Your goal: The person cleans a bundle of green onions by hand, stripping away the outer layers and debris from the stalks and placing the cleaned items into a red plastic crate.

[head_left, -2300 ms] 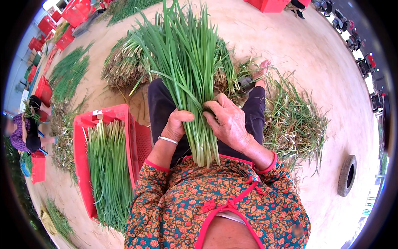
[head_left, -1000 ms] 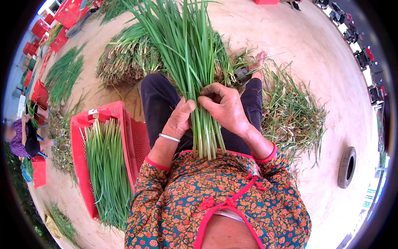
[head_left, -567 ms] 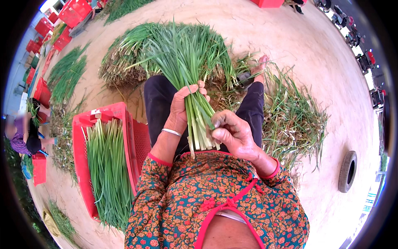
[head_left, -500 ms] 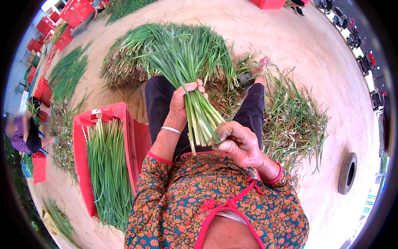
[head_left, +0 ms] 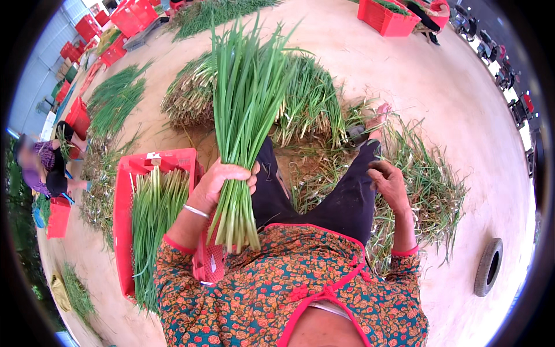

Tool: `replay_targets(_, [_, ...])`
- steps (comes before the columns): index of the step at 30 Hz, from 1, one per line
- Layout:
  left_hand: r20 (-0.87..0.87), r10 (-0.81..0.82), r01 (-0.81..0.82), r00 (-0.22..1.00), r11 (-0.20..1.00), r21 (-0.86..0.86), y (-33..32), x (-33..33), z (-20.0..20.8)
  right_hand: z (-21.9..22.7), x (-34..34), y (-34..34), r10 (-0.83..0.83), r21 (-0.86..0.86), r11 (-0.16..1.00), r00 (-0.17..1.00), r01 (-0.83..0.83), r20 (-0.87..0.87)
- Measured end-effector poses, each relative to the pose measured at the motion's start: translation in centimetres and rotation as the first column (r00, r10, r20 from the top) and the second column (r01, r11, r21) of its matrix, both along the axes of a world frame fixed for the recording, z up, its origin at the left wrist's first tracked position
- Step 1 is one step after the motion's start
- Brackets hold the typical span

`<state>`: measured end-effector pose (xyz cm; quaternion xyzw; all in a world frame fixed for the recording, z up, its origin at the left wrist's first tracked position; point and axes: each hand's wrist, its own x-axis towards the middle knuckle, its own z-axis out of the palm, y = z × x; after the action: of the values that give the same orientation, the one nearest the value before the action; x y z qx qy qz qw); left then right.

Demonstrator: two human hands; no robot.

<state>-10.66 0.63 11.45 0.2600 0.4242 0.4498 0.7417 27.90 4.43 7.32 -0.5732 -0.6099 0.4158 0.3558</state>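
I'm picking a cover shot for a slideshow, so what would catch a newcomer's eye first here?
The tall bunch of green chives stands upright in the middle, clasped low down in the left hand. Beside it on the person's left, a red crate holds more cleaned chives laid lengthwise. The right hand rests empty on the knee, over a pile of trimmings on the pale floor.

Bright, even daylight fills the scene. The pale concrete floor (head_left: 451, 115) glares nearly white on the far right. Shadows are soft and short, lying close under the heaps of green stalks (head_left: 312, 104). Focus is sharp in the centre; the fisheye bends everything toward the black rim, where detail smears.
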Motion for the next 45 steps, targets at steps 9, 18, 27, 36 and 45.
replay_targets(9, [-0.356,-0.26,0.267,0.897,0.963,-0.031,-10.0,-3.3,0.4,2.9,-11.3,-2.7,0.378,0.009,0.917,0.861,-0.399,-0.34])
replay_targets(18, [-0.431,-0.263,0.271,0.863,0.961,-0.044,-11.5,-2.3,-2.2,3.2,-16.8,-3.7,0.31,-0.209,0.862,0.807,-0.462,-0.503])
replay_targets(27, [-0.481,-0.292,0.3,0.827,0.952,-0.061,-10.4,-2.1,-2.5,1.8,-18.3,-3.4,0.157,-0.288,0.842,0.718,-0.456,-0.678])
replay_targets(36, [-0.536,-0.307,0.335,0.787,0.941,-0.047,-9.0,-1.7,-1.1,2.0,-17.2,-3.0,0.102,-0.228,0.931,0.806,-0.284,-0.584])
replay_targets(45, [-0.555,-0.299,0.321,0.776,0.945,-0.06,-8.1,-1.9,-0.6,1.3,-18.2,-3.3,0.006,-0.203,0.949,0.655,-0.243,-0.756])
